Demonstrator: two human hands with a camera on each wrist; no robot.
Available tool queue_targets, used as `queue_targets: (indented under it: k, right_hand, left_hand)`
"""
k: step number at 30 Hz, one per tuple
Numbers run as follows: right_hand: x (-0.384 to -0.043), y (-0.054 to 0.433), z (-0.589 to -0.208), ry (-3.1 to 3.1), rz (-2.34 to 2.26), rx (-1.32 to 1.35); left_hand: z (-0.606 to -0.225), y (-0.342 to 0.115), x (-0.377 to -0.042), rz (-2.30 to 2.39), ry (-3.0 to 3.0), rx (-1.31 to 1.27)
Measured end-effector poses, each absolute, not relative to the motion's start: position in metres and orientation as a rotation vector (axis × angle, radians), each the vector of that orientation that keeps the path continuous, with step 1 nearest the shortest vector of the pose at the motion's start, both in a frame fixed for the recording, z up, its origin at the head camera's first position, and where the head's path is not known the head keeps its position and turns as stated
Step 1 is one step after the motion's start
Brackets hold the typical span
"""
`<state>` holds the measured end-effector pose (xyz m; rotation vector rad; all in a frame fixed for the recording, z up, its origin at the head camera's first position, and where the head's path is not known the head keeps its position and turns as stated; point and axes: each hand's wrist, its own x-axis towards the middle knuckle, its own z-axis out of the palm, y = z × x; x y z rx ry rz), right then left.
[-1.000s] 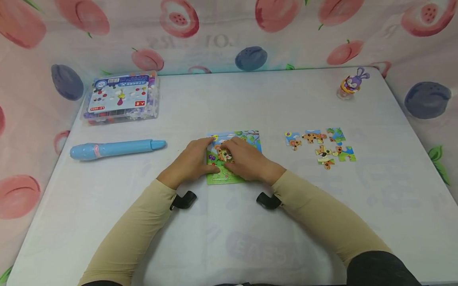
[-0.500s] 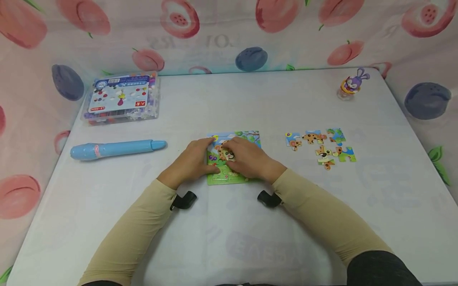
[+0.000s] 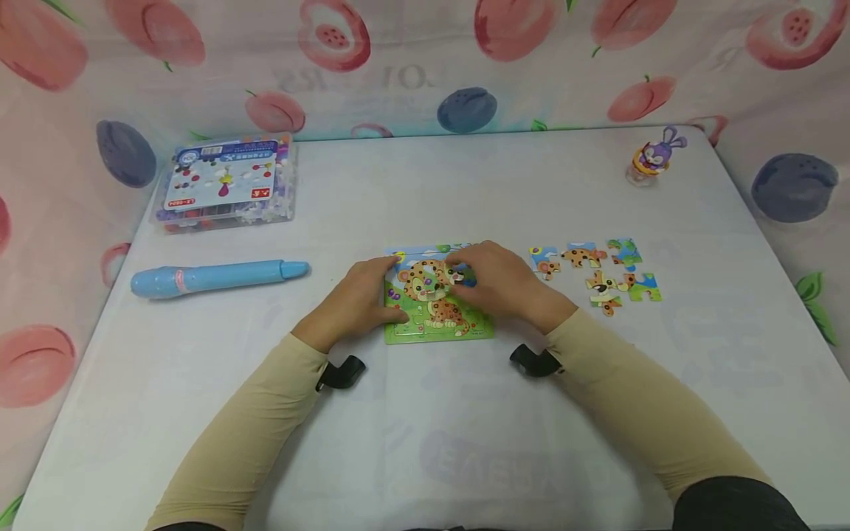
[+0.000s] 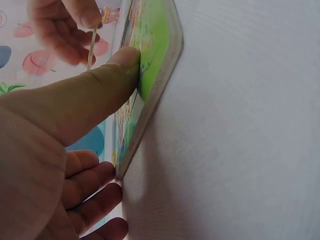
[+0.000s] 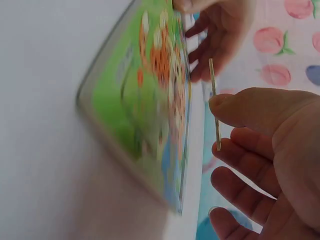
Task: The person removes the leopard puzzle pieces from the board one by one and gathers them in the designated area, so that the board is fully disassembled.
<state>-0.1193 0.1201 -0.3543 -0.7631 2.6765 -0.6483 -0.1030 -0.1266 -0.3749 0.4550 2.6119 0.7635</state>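
Note:
A jigsaw puzzle board with a cartoon leopard cub on green lies mid-table in the head view. My left hand holds its left side, thumb on the green face and fingers at the edge. Over the board's right part, my right hand pinches a puzzle piece between thumb and forefinger. This piece appears edge-on in the right wrist view, raised off the board. The other right fingers are loosely curled beside it. My right hand covers the board's upper right corner in the head view.
Several loose puzzle pieces lie just right of the board. A light-blue pen-shaped tube and a clear box with a printed label are at the left. A small purple rabbit-topped jar stands at the back right.
My right hand has risen from the board's middle and moved right with a puzzle piece pinched in it, showing more of the leopard. My left hand has stayed in place.

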Motion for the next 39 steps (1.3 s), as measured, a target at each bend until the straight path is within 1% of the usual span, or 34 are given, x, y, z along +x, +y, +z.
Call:
queue_targets:
  k: [6,14,22,28,39]
  right_hand:
    - [-0.12,0.148,-0.352,2.737,-0.584,-0.757]
    - [-0.108,0.192,-0.353,2.778,-0.623,-0.667]
    - [-0.1,0.227,-0.36,2.82,-0.582,-0.632]
    - [-0.091,0.245,-0.363,2.784,-0.609,-0.53]
    - [-0.087,0.26,-0.364,2.798,-0.565,-0.572]
  left_hand:
    - [-0.374,-0.127,-0.102,0.76,2.61,0.452]
    - [-0.373,-0.126,-0.101,0.745,2.598,0.433]
    - [-0.374,-0.126,-0.102,0.753,2.604,0.439]
    - [-0.374,-0.125,-0.102,0.746,2.608,0.435]
    - [-0.375,-0.126,-0.102,0.748,2.608,0.427]
